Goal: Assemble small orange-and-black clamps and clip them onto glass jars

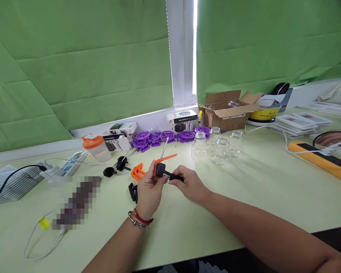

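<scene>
Over the table's near middle, my left hand (149, 189) is closed around a black round-headed part (160, 169). An orange strip (168, 157) and a thin metal rod (164, 148) stick out past its fingers; how they join the part is hidden. My right hand (191, 185) pinches a slim black handle piece (174, 176) against the stem of the round-headed part. Close to my left hand lie orange bent pieces (136, 172) and small black pieces (132, 192). Farther left are black round parts with stems (121, 163).
Behind my hands are purple plastic wheels (167, 135), printed boxes (182, 119) and several glass jars (220, 151). A cardboard box (227, 115) stands at the back. An orange-lidded bottle (96, 148) is left; another person's hand (333, 137) rests right, by a yellow power strip (321, 159).
</scene>
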A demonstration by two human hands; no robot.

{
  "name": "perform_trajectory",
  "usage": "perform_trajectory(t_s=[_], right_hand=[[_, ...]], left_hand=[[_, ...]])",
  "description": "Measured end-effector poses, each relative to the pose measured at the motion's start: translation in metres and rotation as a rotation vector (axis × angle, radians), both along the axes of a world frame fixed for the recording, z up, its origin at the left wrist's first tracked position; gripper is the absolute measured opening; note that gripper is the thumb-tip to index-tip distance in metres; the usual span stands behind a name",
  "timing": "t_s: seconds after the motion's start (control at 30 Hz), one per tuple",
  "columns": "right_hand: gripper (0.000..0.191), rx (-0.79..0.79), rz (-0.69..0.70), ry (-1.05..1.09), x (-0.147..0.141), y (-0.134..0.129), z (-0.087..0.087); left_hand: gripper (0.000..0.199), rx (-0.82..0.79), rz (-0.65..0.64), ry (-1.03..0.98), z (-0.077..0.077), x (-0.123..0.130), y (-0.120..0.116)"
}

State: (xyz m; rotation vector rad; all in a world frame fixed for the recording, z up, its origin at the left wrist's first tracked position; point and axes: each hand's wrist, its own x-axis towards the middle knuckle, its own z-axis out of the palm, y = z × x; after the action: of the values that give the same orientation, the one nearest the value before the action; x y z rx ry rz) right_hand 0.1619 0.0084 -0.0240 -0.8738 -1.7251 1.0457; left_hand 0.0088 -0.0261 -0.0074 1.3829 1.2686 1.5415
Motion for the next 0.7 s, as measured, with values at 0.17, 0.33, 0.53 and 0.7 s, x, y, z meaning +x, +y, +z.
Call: perform_trajectory(t_s=[0.17, 0.33, 0.53, 0.7], right_hand=[[0.018, -0.105, 0.089, 0.137, -0.003, -0.002, 0.003], [0.025, -0.263, 0.179, 0.304, -0.006, -0.009, 0.011], [0.025, -0.359, 0.28, 0.398, -0.007, -0.015, 0.016], [0.026, -0.402, 0.34, 0.438, -0.008, -0.02, 0.022]], left_hand=[[0.063, 0.108, 0.079, 0.252, 0.003, -0.002, -0.004], [0.061, 0.246, 0.096, 0.434, 0.008, -0.002, -0.005], [0.057, 0.351, -0.017, 0.386, 0.014, 0.0, -0.006], [0.049, 0.451, -0.017, 0.311, 0.016, -0.002, -0.007]])
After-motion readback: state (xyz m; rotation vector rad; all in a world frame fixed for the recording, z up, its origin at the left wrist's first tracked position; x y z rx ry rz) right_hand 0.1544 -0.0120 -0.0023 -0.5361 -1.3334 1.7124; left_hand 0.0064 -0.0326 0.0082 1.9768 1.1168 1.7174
